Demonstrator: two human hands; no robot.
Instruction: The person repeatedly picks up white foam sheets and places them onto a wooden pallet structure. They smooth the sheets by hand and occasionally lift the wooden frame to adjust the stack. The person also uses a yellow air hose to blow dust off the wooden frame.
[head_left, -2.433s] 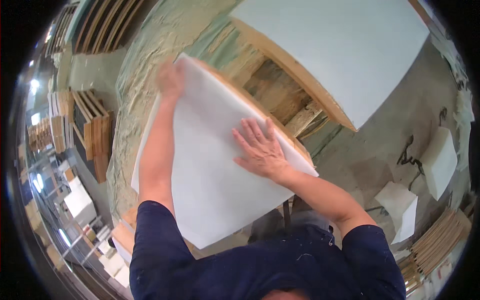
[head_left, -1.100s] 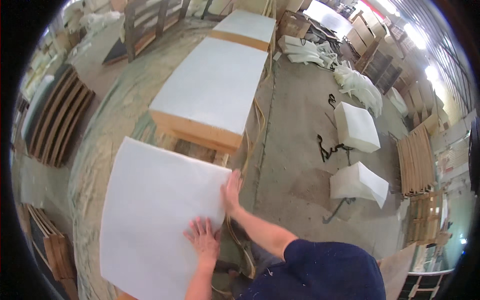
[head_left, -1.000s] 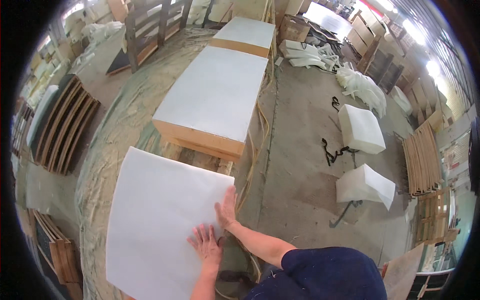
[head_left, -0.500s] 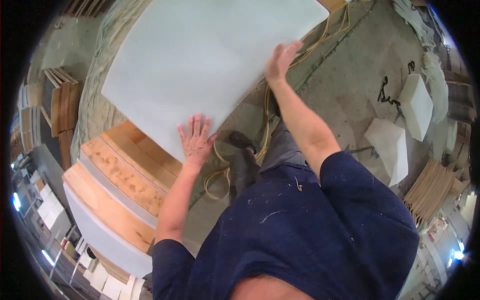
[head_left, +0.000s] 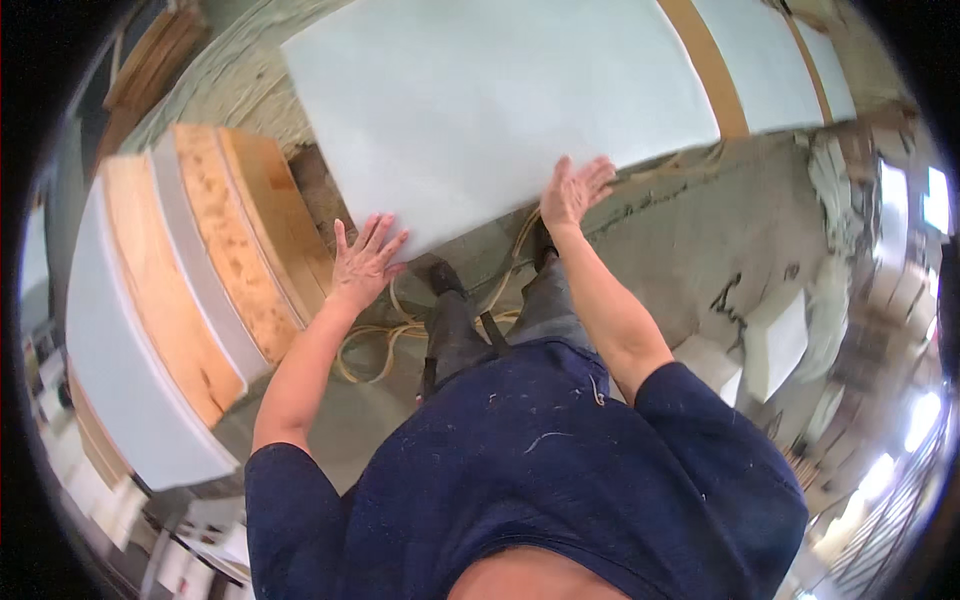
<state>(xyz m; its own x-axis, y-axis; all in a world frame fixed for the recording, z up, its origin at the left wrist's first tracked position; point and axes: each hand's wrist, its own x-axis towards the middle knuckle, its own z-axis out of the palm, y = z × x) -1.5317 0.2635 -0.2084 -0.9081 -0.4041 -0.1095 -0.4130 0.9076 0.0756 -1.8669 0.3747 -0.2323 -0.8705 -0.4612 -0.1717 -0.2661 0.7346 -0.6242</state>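
A large pale, whitish flat sheet (head_left: pixel 500 110) fills the upper middle of the view. My left hand (head_left: pixel 362 262) lies flat with spread fingers against its lower left corner. My right hand (head_left: pixel 573 190) presses palm-down on its lower edge further right. Both arms reach forward from my dark blue shirt. My dark trousers and shoes stand below the sheet on the concrete floor.
A stack of wooden boards and white sheets (head_left: pixel 170 300) stands at the left. A tan hose or cord (head_left: pixel 385 335) lies looped on the floor by my feet. White foam blocks (head_left: pixel 775 335) rest on the floor at the right. A wood-edged panel (head_left: pixel 715 70) lies beyond the sheet.
The view has swung as I carry the sheet. The sheet has shifted up and right in view, and the board stack now sits further left. Both hands stay on the sheet's near edge.
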